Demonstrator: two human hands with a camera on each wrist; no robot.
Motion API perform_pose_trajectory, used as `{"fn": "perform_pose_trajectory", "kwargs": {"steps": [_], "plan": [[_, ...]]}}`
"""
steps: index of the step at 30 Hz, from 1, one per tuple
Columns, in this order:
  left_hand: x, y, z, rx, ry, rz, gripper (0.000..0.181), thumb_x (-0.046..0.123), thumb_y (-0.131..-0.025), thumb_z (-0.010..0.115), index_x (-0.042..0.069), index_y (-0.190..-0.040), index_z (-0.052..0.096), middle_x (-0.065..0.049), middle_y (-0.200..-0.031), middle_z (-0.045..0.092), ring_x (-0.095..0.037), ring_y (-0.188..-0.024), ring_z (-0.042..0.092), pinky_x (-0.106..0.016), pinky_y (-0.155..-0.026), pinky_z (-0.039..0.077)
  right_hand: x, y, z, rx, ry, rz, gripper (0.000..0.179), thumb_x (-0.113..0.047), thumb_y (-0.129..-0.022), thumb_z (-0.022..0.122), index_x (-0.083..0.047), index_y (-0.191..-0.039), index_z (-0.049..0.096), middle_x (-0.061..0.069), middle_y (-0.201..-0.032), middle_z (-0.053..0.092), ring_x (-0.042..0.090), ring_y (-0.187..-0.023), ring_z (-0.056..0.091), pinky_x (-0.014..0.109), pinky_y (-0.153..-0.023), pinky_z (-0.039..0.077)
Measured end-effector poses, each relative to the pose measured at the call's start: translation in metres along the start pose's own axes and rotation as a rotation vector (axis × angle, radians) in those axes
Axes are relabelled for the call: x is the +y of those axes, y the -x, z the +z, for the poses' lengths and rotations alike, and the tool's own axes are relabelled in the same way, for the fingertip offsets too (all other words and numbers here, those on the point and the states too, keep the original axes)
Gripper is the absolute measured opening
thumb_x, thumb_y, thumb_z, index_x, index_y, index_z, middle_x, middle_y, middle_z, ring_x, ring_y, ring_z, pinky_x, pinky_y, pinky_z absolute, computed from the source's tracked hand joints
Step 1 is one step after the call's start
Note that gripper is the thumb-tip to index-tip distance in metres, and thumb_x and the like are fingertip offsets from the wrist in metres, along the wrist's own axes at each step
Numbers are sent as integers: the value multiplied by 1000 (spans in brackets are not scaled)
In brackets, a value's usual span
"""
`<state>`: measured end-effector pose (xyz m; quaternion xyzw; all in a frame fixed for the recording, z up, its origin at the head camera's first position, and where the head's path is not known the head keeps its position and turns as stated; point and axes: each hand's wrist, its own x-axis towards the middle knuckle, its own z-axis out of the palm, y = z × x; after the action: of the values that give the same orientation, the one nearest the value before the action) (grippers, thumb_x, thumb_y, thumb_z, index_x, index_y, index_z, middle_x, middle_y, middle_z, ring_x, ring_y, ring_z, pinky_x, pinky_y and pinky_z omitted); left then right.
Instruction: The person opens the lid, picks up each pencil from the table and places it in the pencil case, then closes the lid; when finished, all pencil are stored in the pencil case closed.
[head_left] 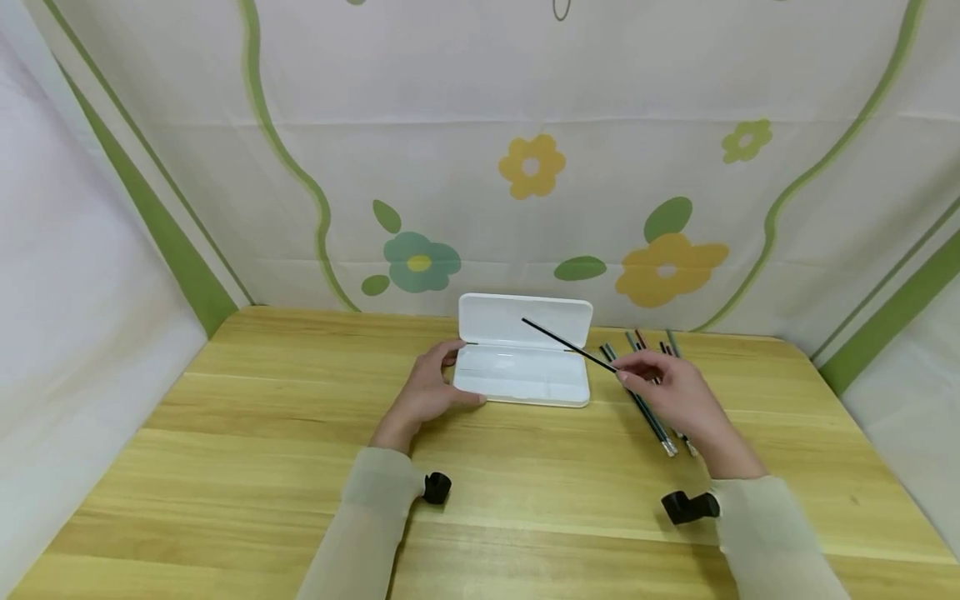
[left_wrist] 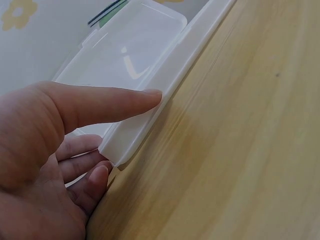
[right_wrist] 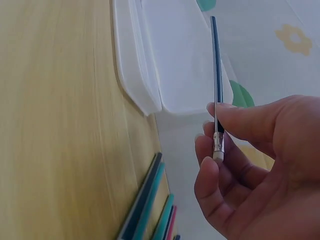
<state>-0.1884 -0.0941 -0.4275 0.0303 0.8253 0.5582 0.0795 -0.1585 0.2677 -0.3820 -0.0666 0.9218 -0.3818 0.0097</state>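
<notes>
A white pencil case (head_left: 522,396) lies on the table with its lid (head_left: 487,321) raised at the back; no pencils show inside. My left hand (head_left: 431,387) holds the case's left end, thumb along the front wall and the other fingers around the side. Between thumb and fingertips, my right hand (head_left: 671,392) pinches a dark pencil (head_left: 562,340) near its eraser end. In the right wrist view, that pencil (right_wrist: 217,65) has a silver ferrule and a pale eraser, and its far end overlaps the lid. Just below the right hand lie several loose pencils (head_left: 651,421).
The loose pencils, dark, teal and red, lie beside the case's right end with their erasers toward me. Behind the wooden table (head_left: 547,508) hangs a white cloth (head_left: 450,167) printed with flowers. More cloth closes off both sides.
</notes>
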Motion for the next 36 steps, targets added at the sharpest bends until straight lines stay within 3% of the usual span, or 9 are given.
{"fn": "perform_pose_trajectory", "kwargs": {"steps": [6, 14, 19, 27, 36], "plan": [[-1, -1, 2, 2, -7, 16, 96, 6, -73, 97, 11, -157, 51, -17, -155, 52, -37, -142, 50, -56, -118, 45, -6, -16, 16, 25, 3, -70, 21, -20, -107, 68, -14, -124, 79, 11, -120, 78, 27, -108, 65, 30, -74, 50], [1, 2, 4, 0, -1, -5, 95, 8, -74, 97, 13, -158, 51, -14, -156, 51, -34, -142, 48, -53, -116, 46, -7, -33, 33, -10, -9, -87, 15, -13, -104, 71, -11, -115, 81, 12, -114, 77, 20, -92, 62, 27, -71, 49], [3, 2, 5, -2, 7, 18, 94, 7, -74, 97, 11, -157, 52, -14, -152, 55, -34, -139, 50, -52, -114, 47, -9, -39, 40, -52, 11, -88, 15, -13, -105, 70, -12, -115, 81, 13, -120, 76, 27, -104, 66, 34, -81, 52], [1, 3, 3, 3, -2, 17, 94, 8, -74, 97, 12, -157, 52, -14, -152, 55, -34, -138, 50, -52, -113, 47, -23, -46, 53, -28, 26, -104, 14, -10, -103, 70, -8, -110, 82, 17, -122, 74, 34, -112, 67, 48, -92, 56], [2, 3, 6, -5, 4, 21, 94, 6, -73, 97, 12, -156, 53, -12, -150, 58, -32, -137, 52, -50, -112, 48, -18, -46, 61, -5, 22, -77, 14, -10, -103, 71, -9, -110, 83, 14, -119, 74, 31, -105, 64, 36, -85, 50]]}}
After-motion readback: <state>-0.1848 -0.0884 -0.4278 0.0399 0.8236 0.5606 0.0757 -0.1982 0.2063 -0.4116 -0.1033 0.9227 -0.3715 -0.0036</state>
